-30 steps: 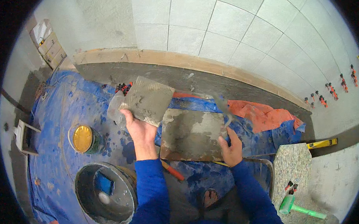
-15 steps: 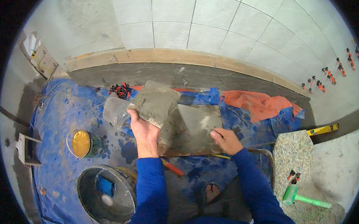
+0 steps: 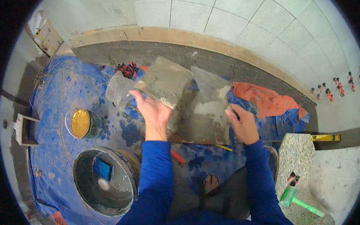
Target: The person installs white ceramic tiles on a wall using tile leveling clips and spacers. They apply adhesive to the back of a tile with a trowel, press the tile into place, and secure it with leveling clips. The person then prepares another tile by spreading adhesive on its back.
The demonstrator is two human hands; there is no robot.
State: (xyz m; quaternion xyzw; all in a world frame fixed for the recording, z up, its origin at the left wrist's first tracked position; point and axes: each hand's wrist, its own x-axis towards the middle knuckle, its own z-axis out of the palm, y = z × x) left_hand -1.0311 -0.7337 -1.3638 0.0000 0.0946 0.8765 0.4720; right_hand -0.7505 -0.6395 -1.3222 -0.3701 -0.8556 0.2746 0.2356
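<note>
A square tile (image 3: pixel 163 80) with grey mortar spread over its face rests tilted on my left hand (image 3: pixel 154 109), which is palm up beneath its near edge. My right hand (image 3: pixel 243 122) is closed round a trowel; most of its handle is hidden in the fist. Its flat grey blade (image 3: pixel 210 84) points up and left, just right of the tile, apart from it. Below both lies a mortar-smeared board (image 3: pixel 205 131) on the blue tarp (image 3: pixel 127 150).
Left of me stand a bucket (image 3: pixel 77 182) with water and a blue sponge, and a gold-lidded can (image 3: pixel 80 123). A green mallet (image 3: pixel 290 195) lies on a speckled slab (image 3: pixel 295 156) at right, near a yellow level (image 3: pixel 326 138). Ahead is a partly tiled wall (image 3: pixel 231 15).
My right hand has lifted, bringing the trowel blade up beside the tile. The tile stays on my left hand. The whole view has shifted slightly.
</note>
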